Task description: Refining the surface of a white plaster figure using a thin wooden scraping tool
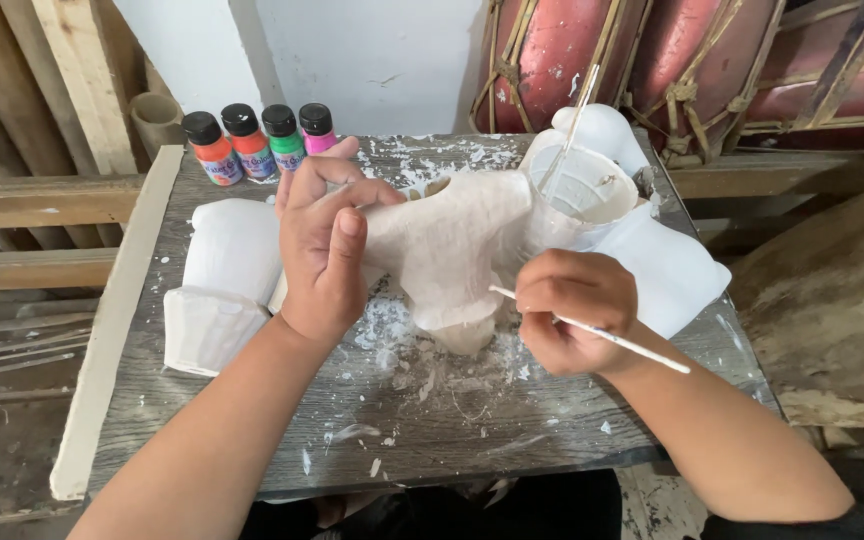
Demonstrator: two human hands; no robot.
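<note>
— Figure [452, 250] looks coated off-white all over; we hold it above the bench [432, 420], left hand [327, 255] in a clenched grip on one limb.

— Right hand [572, 320] pinches a thin brush [612, 337] at its base. No colour on it yet, we judge; four black-capped paint bottles [257, 143] stand shut at the back: orange, red, green, pink.

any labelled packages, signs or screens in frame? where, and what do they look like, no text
Four small round paint bottles with black caps stand in a row at the table's back-left edge, each with a paper label:
orange paint bottle, leftmost
red-orange paint bottle, second
green paint bottle, third
pink paint bottle, rightmost
No signs or screens.
</note>
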